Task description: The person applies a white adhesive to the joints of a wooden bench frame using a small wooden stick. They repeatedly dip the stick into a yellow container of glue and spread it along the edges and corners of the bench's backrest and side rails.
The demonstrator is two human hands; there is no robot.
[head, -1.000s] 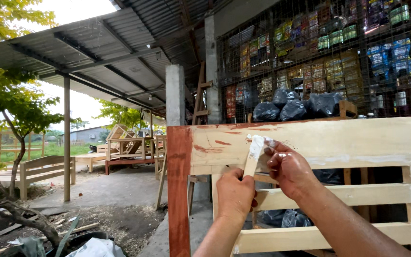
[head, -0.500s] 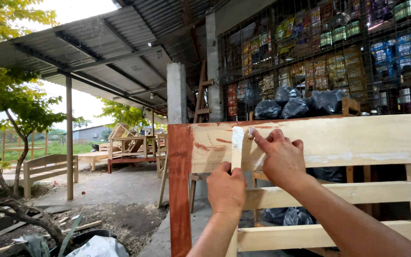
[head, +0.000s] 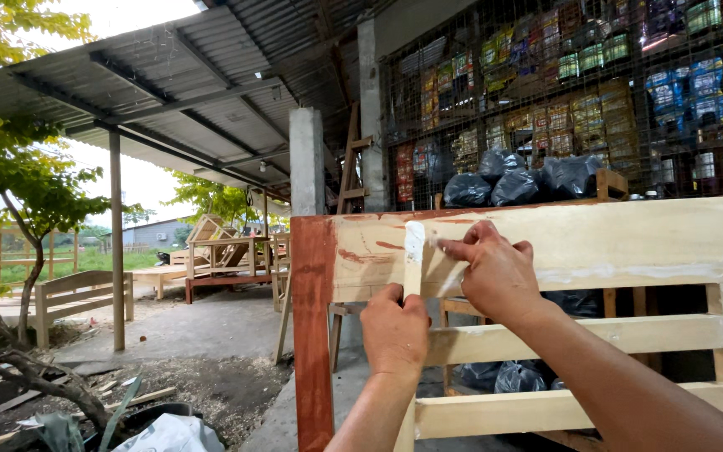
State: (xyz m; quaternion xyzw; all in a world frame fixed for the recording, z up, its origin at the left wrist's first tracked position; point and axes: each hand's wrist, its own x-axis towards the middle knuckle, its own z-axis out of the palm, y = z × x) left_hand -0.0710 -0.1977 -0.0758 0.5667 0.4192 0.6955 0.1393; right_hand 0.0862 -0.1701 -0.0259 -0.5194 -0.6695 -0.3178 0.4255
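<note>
Right hand (head: 495, 272) lower now, pinched by one stick (head: 413, 251) — left hand (head: 395, 331) gripping it.

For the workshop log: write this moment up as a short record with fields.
setting: open-sided shed with a metal roof, outdoors
left hand: gripping a flat wooden stick, held upright
right hand: fingertips pinched beside the stick's pale-coated tip
workpiece: wooden bench back, pale top board with whitish smears
finish: red-brown stain on the end post
behind: black bags in front of a mesh wall
far left: another wooden bench by a tree
</note>
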